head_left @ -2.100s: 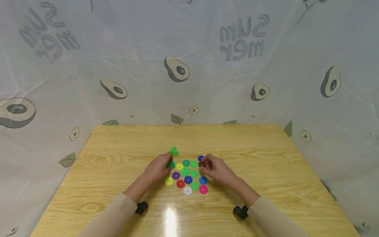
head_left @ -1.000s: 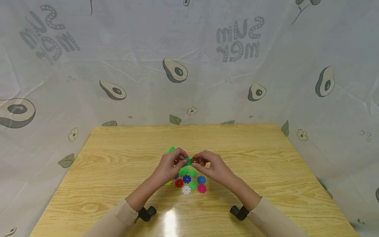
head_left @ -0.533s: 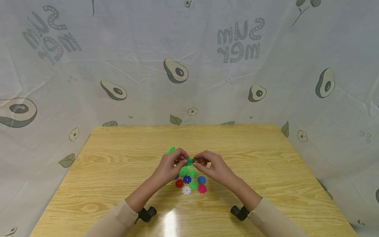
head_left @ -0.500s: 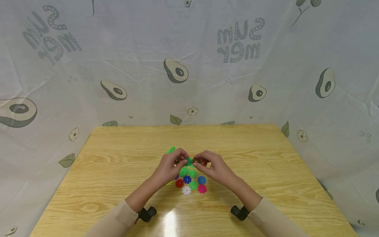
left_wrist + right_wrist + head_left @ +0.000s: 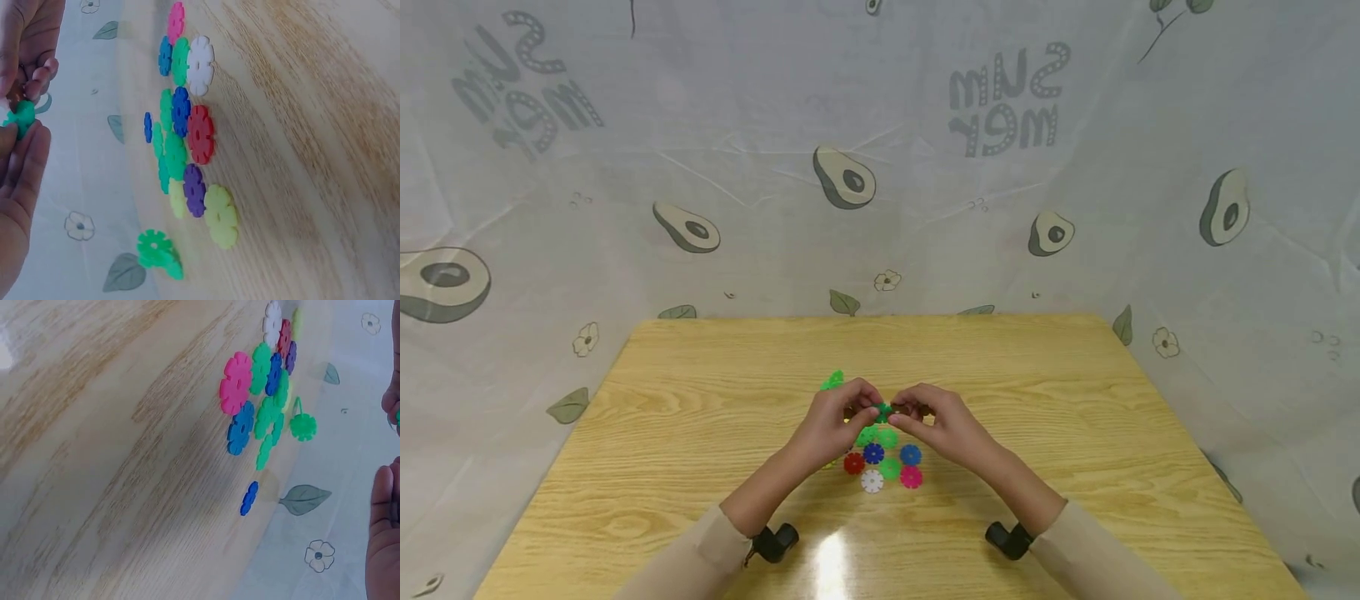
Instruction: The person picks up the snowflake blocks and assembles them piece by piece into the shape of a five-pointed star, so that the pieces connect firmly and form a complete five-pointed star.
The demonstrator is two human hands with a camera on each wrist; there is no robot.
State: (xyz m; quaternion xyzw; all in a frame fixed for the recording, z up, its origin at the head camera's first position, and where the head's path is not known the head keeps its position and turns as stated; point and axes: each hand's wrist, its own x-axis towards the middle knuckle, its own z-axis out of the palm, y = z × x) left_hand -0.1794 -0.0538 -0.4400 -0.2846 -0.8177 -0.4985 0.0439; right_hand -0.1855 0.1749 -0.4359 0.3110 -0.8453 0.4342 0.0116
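Both hands meet above a cluster of flat, notched plastic discs in the head view. My left hand [image 5: 833,423] pinches a dark green notched disc [image 5: 882,413] between thumb and fingers. Opposite it, my right hand [image 5: 946,423] pinches a brown notched disc [image 5: 901,409], mostly covered by its fingers. In the left wrist view, the green disc [image 5: 24,117] and the brown disc [image 5: 16,95] are edge to edge at the fingertips. The right wrist view catches only parts of the hands at its right border.
Beneath the hands lie loose discs, among them red [image 5: 853,463], white [image 5: 872,481], pink [image 5: 912,477] and blue [image 5: 911,454]. Two interlocked light green discs [image 5: 157,253] stand beyond the left hand. A printed cloth [image 5: 760,167] hangs behind the wooden table [image 5: 1037,375].
The hands have come together from either side of the cluster, lifting the dark green and brown discs off the table. Over the last half second they barely shift; the green disc tilts slightly.
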